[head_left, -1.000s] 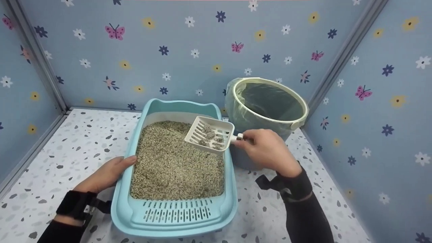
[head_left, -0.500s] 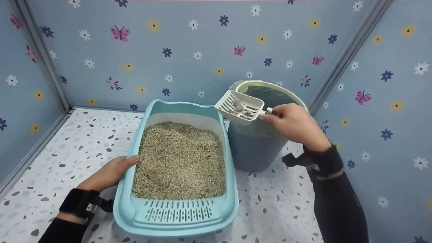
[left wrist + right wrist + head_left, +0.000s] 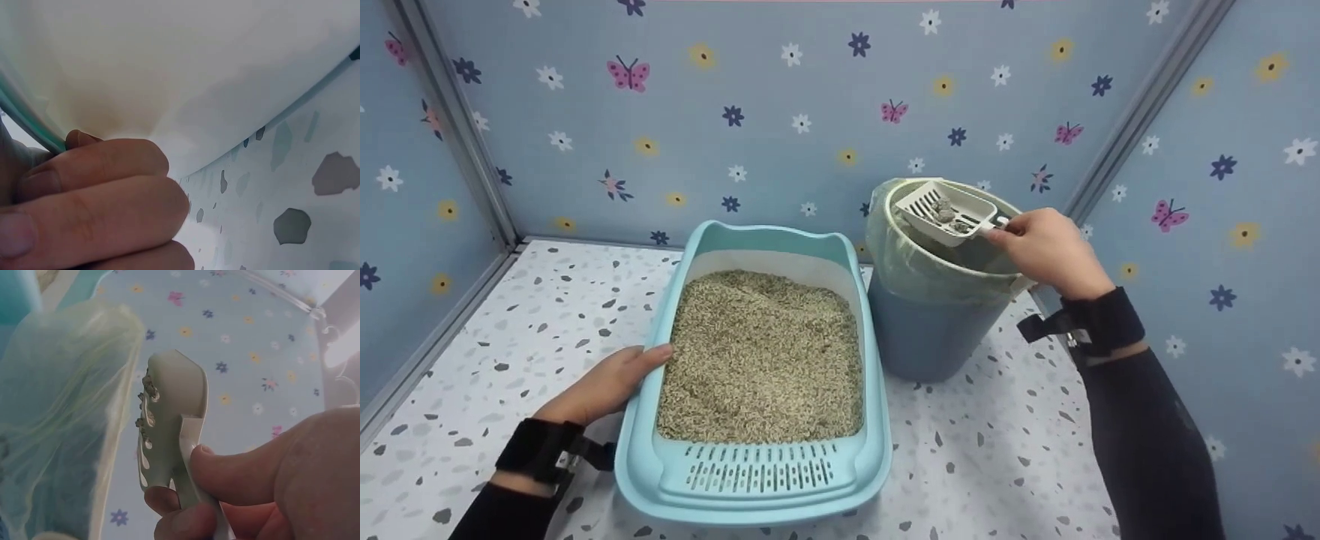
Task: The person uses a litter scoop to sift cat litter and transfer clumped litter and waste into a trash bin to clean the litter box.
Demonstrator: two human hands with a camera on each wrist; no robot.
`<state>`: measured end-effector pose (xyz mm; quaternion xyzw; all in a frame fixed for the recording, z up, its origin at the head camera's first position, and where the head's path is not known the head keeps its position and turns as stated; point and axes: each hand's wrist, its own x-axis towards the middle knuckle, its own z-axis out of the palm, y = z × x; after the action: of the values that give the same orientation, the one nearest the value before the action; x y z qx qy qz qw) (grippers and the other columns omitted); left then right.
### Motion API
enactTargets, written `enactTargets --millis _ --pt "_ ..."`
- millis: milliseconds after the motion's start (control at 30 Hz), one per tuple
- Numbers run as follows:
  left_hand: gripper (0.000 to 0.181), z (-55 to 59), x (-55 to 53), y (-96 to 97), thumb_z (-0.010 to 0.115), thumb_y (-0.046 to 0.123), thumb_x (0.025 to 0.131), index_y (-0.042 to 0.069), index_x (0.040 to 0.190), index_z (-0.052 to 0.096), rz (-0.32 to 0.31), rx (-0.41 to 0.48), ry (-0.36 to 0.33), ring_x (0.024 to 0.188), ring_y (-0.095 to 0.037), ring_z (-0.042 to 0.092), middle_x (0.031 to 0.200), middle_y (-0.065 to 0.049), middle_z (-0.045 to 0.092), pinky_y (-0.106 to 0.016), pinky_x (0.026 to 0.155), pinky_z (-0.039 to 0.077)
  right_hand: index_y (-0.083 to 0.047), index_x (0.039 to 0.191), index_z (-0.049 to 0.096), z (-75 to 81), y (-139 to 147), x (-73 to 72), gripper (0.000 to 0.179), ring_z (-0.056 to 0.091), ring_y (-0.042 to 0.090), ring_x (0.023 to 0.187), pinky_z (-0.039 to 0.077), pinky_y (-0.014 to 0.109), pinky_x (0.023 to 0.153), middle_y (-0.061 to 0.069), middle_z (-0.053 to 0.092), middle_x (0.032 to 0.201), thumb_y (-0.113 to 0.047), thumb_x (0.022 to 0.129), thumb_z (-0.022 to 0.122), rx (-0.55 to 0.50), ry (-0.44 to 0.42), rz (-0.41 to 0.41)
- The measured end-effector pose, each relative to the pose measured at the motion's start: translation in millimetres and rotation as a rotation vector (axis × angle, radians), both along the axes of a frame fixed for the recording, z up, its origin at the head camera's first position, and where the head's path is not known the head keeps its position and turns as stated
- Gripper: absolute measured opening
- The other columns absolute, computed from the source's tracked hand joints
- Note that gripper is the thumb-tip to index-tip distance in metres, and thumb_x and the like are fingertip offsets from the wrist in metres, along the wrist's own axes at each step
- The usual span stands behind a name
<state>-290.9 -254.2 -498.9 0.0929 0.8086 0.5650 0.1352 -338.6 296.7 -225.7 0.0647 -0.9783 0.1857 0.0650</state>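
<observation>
**Face up over a lined bin (image 3: 926,330)**

Pinching a pale slotted scoop (image 3: 964,213) by its handle with the right hand (image 3: 1057,251), above the bin's open mouth, probably kept face up so as not to spill the clumps (image 3: 943,211). Gripping the litter box (image 3: 771,504) by its left rim with the left hand (image 3: 607,382), apparently to steady it. Tight between bin and box; open above the bin's rim, with the flowered back wall (image 3: 780,90) close behind.

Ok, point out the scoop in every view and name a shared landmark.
Head: scoop right of centre, upper half, overlapping the bin.
Left wrist: not in it.
Right wrist: near the centre, in the right hand.
Shared by head and right wrist: the bin, along the left in the latter.
</observation>
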Motion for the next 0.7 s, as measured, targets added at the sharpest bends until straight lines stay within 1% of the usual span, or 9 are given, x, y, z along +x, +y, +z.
enactTargets --millis 133,200,267,433,500,633,700 --pt "0.065 -0.3 0.3 0.2 0.042 0.049 0.120 -0.010 0.139 0.061 -0.005 0.013 0.002 0.099 -0.032 0.080 0.117 -0.018 0.079 -0.038 0.089 0.066 -0.004 0.097 0.080 -4.8 4 -8.2 0.039 0.045 0.017 0.059 0.040 0.039 0.059 -0.003 0.047 0.066 -0.038 0.112 0.069 0.027 0.016 -0.036" --pt "0.064 -0.5 0.5 0.0 0.042 0.049 0.120 -0.010 0.137 0.062 -0.005 0.014 0.003 0.098 -0.032 0.080 0.115 -0.018 0.079 -0.038 0.088 0.066 -0.001 0.104 0.082 -6.9 5 -11.4 0.036 0.047 0.016 0.059 0.042 0.039 0.059 -0.002 0.053 0.069 -0.033 0.112 0.069 0.029 0.017 -0.042" --pt "0.064 -0.8 0.5 -0.3 0.043 0.049 0.120 -0.010 0.136 0.062 -0.008 0.021 0.004 0.098 -0.032 0.081 0.115 -0.018 0.079 -0.038 0.088 0.066 0.000 0.107 0.081 -9.1 5 -13.8 0.033 0.049 0.017 0.060 0.043 0.039 0.060 0.000 0.055 0.070 -0.030 0.112 0.068 0.040 0.025 -0.044" --pt "0.066 -1.9 -0.2 -1.3 0.044 0.049 0.120 -0.011 0.140 0.060 -0.006 0.042 -0.001 0.100 -0.033 0.081 0.118 -0.021 0.078 -0.038 0.089 0.067 0.000 0.101 0.077 -15.1 7 -18.1 0.027 0.052 0.021 0.062 0.044 0.040 0.062 0.004 0.057 0.073 -0.023 0.112 0.066 0.079 0.063 -0.036" --pt "0.067 -2.5 -0.5 -1.4 0.044 0.051 0.120 -0.011 0.141 0.060 -0.003 0.040 -0.008 0.101 -0.033 0.081 0.120 -0.021 0.078 -0.038 0.090 0.066 0.000 0.102 0.077 -17.2 7 -19.1 0.024 0.055 0.024 0.066 0.045 0.041 0.065 0.008 0.065 0.081 -0.019 0.111 0.065 0.089 0.076 -0.033" --pt "0.068 -3.2 -1.2 -1.4 0.044 0.053 0.119 -0.009 0.143 0.059 0.008 0.013 -0.009 0.102 -0.031 0.080 0.121 -0.018 0.079 -0.037 0.091 0.065 0.001 0.100 0.076 -20.4 9 -20.0 0.018 0.060 0.031 0.076 0.050 0.047 0.072 0.015 0.073 0.093 -0.009 0.105 0.062 0.110 0.112 -0.035" --pt "0.068 -2.7 -1.4 -1.4 0.044 0.054 0.119 -0.008 0.142 0.060 0.013 -0.001 -0.004 0.102 -0.031 0.080 0.120 -0.017 0.079 -0.037 0.091 0.065 0.000 0.095 0.074 -21.5 9 -20.3 0.016 0.060 0.034 0.078 0.051 0.050 0.073 0.016 0.071 0.091 -0.005 0.101 0.060 0.122 0.131 -0.043"
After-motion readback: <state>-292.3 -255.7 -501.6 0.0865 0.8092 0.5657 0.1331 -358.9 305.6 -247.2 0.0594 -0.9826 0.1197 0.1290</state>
